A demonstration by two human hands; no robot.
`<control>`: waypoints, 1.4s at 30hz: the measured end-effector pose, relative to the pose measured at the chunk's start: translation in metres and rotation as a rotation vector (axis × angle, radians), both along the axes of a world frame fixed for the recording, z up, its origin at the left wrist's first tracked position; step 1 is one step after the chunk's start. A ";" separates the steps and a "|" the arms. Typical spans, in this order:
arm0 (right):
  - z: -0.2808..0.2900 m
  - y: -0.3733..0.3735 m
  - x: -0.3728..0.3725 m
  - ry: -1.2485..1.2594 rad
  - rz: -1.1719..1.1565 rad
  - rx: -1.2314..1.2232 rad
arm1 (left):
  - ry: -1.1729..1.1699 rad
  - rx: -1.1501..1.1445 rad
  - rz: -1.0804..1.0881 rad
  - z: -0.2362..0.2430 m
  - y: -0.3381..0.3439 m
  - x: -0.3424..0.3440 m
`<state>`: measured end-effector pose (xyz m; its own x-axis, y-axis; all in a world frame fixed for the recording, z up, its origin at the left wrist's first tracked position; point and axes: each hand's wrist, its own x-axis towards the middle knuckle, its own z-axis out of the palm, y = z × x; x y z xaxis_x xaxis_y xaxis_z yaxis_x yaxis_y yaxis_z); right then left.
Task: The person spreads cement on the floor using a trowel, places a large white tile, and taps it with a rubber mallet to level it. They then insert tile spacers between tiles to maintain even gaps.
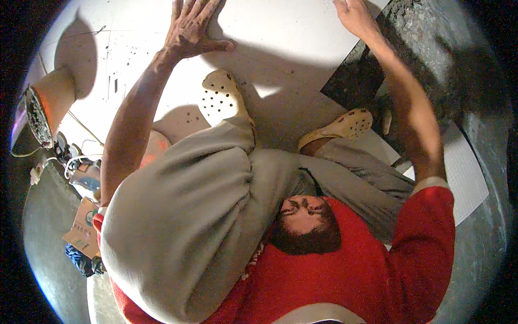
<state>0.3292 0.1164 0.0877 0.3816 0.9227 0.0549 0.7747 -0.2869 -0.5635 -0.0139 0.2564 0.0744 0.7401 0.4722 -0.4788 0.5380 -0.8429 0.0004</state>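
Observation:
My left hand (191, 31) lies palm down on the large white tiled surface (270, 32), its fingers spread and nothing in them; the fingertips run out of view at the upper edge. Farther right, my right hand (358, 20) is by the edge of the white surface, close to a dark strip (359, 75) and rough grey mortar (421, 32). Its fingers are mostly cut off by the picture's upper edge, so whether it holds anything is hidden. My feet, in pale yellow clogs (221, 92) with holes, rest between the two arms.
To the left stands a bucket (56, 97) with grey residue inside. Below it are white cables (75, 162), a cardboard box (83, 229) and a blue plastic bag (78, 262). A white tile (467, 173) lies at the right, beyond my right arm. Dark specks dot the white surface.

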 end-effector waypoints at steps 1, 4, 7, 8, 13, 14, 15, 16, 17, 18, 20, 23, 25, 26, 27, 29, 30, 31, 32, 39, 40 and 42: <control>-0.002 0.001 0.000 0.012 0.008 -0.048 | -0.024 -0.001 -0.017 -0.004 0.003 -0.002; 0.000 0.009 0.017 0.102 0.050 -0.112 | -0.233 0.058 -0.011 -0.018 0.032 -0.006; 0.014 0.040 0.043 0.141 0.076 0.020 | -0.300 0.032 0.253 -0.031 0.077 -0.001; 0.019 0.050 0.048 0.004 0.129 0.174 | -0.445 0.058 0.316 -0.033 0.087 -0.002; 0.001 0.075 0.029 -0.652 0.097 0.537 | -0.661 0.301 0.593 -0.050 0.123 0.007; -0.006 0.073 0.024 -0.583 0.105 0.287 | -0.721 0.346 0.581 -0.053 0.126 0.007; -0.012 0.070 0.022 -0.456 0.092 -0.089 | -0.681 0.326 0.615 -0.056 0.129 0.007; -0.020 0.070 0.020 -0.366 0.153 -0.389 | -0.688 0.359 0.612 -0.059 0.132 0.006; -0.024 0.068 0.023 -0.319 0.114 -0.232 | -0.688 0.341 0.615 -0.059 0.133 0.006; -0.030 0.074 0.027 -0.249 0.079 -0.144 | -0.671 0.392 0.633 -0.062 0.137 0.004; -0.038 0.086 0.032 -0.078 0.079 0.221 | -0.711 0.357 0.662 -0.061 0.140 0.003; -0.051 0.109 0.018 -0.117 -0.064 0.353 | -0.718 0.351 0.702 -0.058 0.144 0.003; -0.051 0.117 0.003 -0.255 0.082 0.181 | -0.717 0.378 0.737 -0.056 0.146 0.002; -0.047 0.118 -0.004 -0.337 0.194 -0.018 | -0.731 0.400 0.740 -0.056 0.146 0.002; -0.044 0.116 -0.013 -0.374 0.284 -0.291 | -0.693 0.358 0.742 -0.056 0.149 0.002; -0.025 0.115 -0.014 -0.290 0.231 -0.031 | -0.819 0.460 0.732 -0.057 0.151 0.001; -0.020 0.116 -0.019 -0.029 0.097 -0.022 | -0.824 0.455 0.742 -0.059 0.148 0.001; -0.013 0.113 -0.020 0.056 0.057 0.021 | -0.777 0.367 0.753 -0.061 0.147 0.001; -0.010 0.111 -0.027 -0.005 0.019 -0.033 | -0.837 0.402 0.736 -0.063 0.147 0.001; 0.010 0.106 -0.045 -0.230 0.118 -0.320 | -0.987 0.357 0.791 -0.070 0.141 -0.014; 0.014 0.105 -0.041 -0.187 0.140 -0.355 | -0.912 0.351 0.751 -0.069 0.132 -0.018; 0.017 0.105 -0.031 -0.163 0.140 -0.215 | -0.807 0.368 0.831 -0.063 0.097 -0.028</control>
<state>0.2982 0.2217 0.1051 0.2526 0.9626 -0.0977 0.8902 -0.2707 -0.3665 -0.0422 0.3530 0.0112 0.1706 0.9551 0.2423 0.8699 -0.2615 0.4182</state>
